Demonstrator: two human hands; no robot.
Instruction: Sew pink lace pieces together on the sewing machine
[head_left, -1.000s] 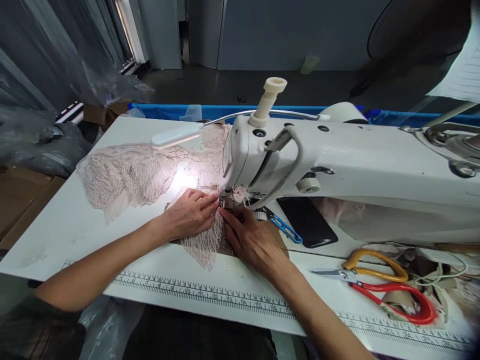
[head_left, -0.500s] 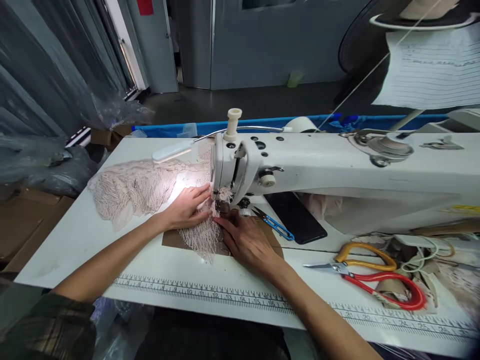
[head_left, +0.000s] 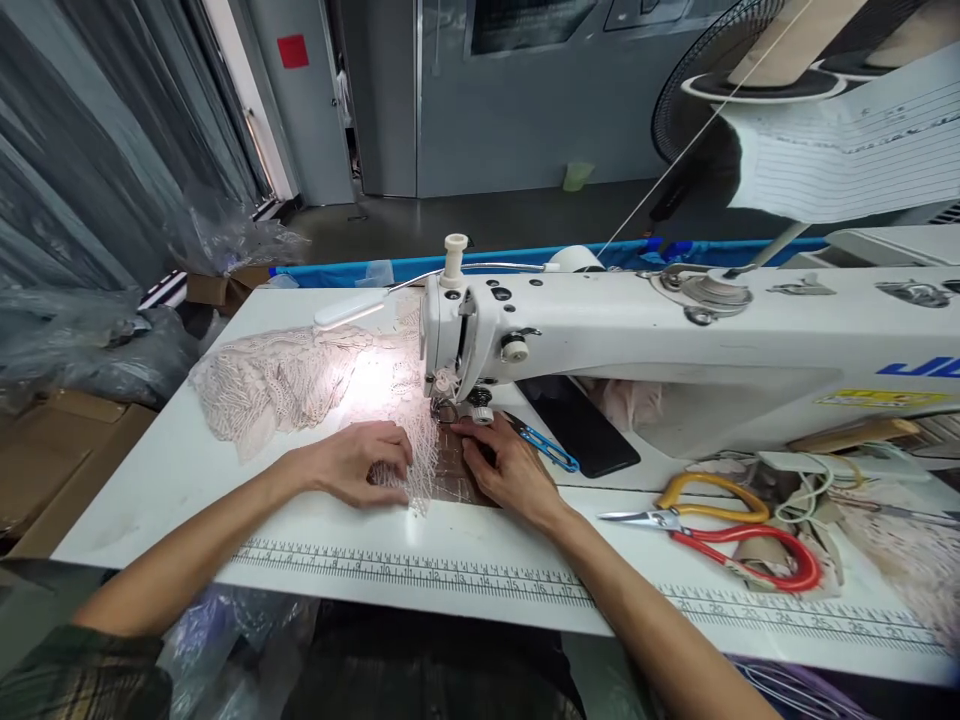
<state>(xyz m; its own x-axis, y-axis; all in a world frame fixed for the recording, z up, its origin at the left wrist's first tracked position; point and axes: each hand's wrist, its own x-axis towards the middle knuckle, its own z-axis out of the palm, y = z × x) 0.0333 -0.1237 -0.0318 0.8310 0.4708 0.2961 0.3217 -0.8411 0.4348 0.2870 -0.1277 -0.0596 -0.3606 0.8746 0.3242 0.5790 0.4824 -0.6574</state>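
Pale pink lace fabric (head_left: pixel 277 385) lies bunched on the table and runs to the needle area of a white sewing machine (head_left: pixel 600 320), its fringed edge hanging toward me. Left of the needle, my left hand (head_left: pixel 360 465) bends over the fringe, thumb and fingers apart, fingertips at the lace. My right hand (head_left: pixel 514 470) rests on the brown plate (head_left: pixel 457 475) right of the needle, fingers stretched toward the presser foot with a gap at the thumb. Blue thread snips (head_left: pixel 551 448) lie just behind it, beside a black phone (head_left: pixel 581 425).
Scissors (head_left: pixel 720 525) with one yellow and one red handle lie at right, beside fabric scraps and cord (head_left: pixel 817 490). A ruler strip (head_left: pixel 420 570) runs along the front edge. A lit lamp (head_left: pixel 349 312) shines on the lace. Cardboard boxes (head_left: pixel 75 470) stand left.
My left hand has drawn back from the needle toward me, off the lace it lay flat on. My right hand stays by the presser foot. The view has tilted up and shifted right.
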